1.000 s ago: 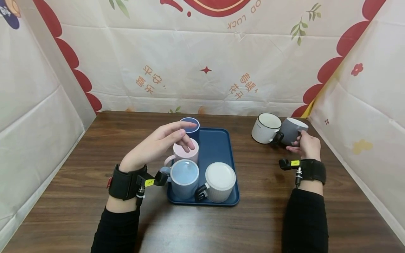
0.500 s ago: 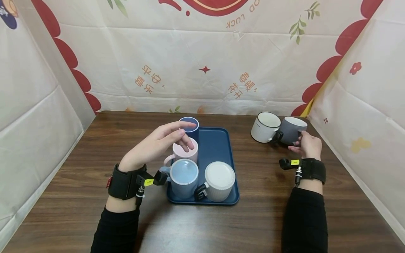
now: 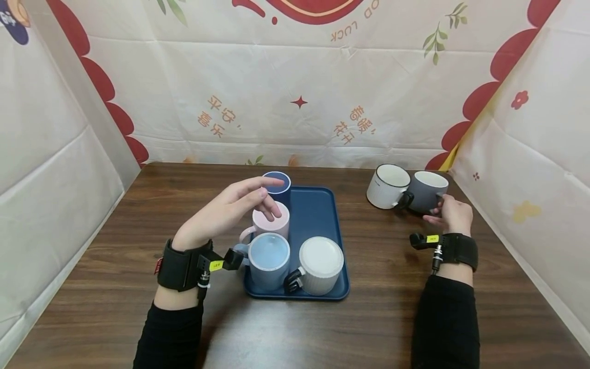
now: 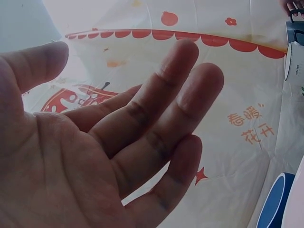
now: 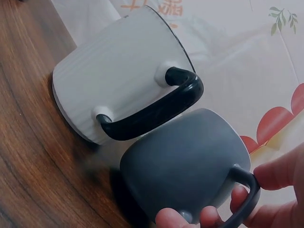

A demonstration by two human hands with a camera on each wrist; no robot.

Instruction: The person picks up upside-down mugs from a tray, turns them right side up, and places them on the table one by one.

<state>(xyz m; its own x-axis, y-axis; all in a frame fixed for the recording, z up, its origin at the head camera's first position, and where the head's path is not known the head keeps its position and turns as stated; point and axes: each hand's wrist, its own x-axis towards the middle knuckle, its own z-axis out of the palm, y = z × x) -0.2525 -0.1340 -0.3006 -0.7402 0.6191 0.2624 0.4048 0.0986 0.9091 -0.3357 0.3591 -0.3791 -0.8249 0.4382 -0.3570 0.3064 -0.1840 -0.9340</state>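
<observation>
At the table's back right, a grey mug point(image 3: 423, 197) with a pale inside stands upright. My right hand point(image 3: 451, 212) grips its handle point(image 5: 249, 190), thumb on the outside and fingers curled through the loop. Close on its left stands a white mug point(image 3: 384, 190) with a dark rim and black handle point(image 5: 152, 114). My left hand point(image 3: 235, 205) hovers with fingers loosely extended and holds nothing; it overlaps the pink mug point(image 3: 265, 230) and the dark blue mug point(image 3: 282, 197) in the head view.
A blue tray point(image 3: 313, 205) lies mid-table. Along its left side stand the dark blue, pink and light blue mugs point(image 3: 269, 261); a ribbed white mug point(image 3: 321, 266) with a black handle is at its front right. Printed cloth point(image 3: 299, 66) walls the back and sides of the table.
The grey mug has gone from slightly tilted to upright beside the white mug. My right hand has shifted a little to the right, still at the handle. The left hand stays put.
</observation>
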